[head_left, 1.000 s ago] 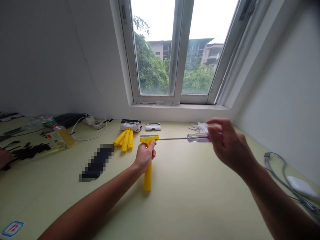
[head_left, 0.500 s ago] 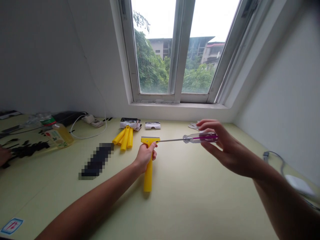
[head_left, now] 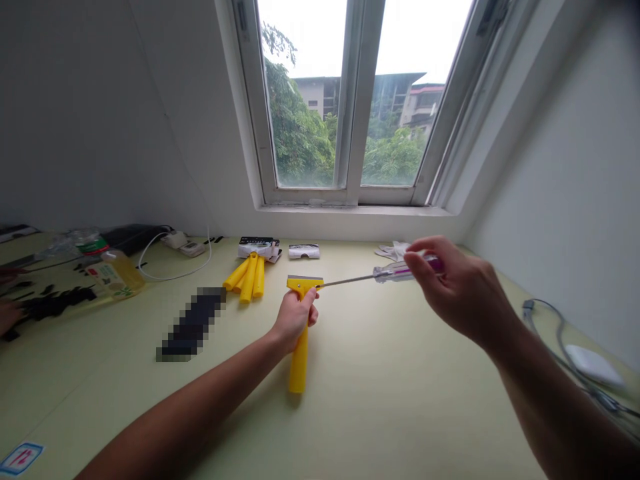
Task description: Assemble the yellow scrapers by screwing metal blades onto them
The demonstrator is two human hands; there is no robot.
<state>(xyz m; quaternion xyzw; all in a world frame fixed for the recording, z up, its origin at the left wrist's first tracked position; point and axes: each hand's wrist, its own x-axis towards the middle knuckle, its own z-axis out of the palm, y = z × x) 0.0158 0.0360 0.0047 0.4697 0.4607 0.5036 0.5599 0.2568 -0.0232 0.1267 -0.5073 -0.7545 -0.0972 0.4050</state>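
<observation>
My left hand point(head_left: 293, 320) is wrapped round the upper handle of a yellow scraper point(head_left: 299, 363), just under its wide head. A metal blade edge runs along the top of that head. In my right hand point(head_left: 450, 287) is a screwdriver point(head_left: 393, 273) with a clear and purple handle, the fingers closed round the handle's rear. Its long shaft points left, and the tip meets the right side of the scraper head beside my left thumb. Whether the tip sits in a screw is too small to tell.
Several yellow scrapers point(head_left: 246, 280) with card sleeves lie behind on the left, beside a loose card sleeve point(head_left: 304, 251). A pixelated dark object point(head_left: 193, 325), a bottle point(head_left: 116, 273) and cables point(head_left: 555, 327) lie around. Another person's hand point(head_left: 9, 313) shows at the left edge.
My right hand has turned over from spread fingers to a closed grip on the screwdriver handle. The scraper and screwdriver have shifted slightly right in view, and the screwdriver tilts a little more.
</observation>
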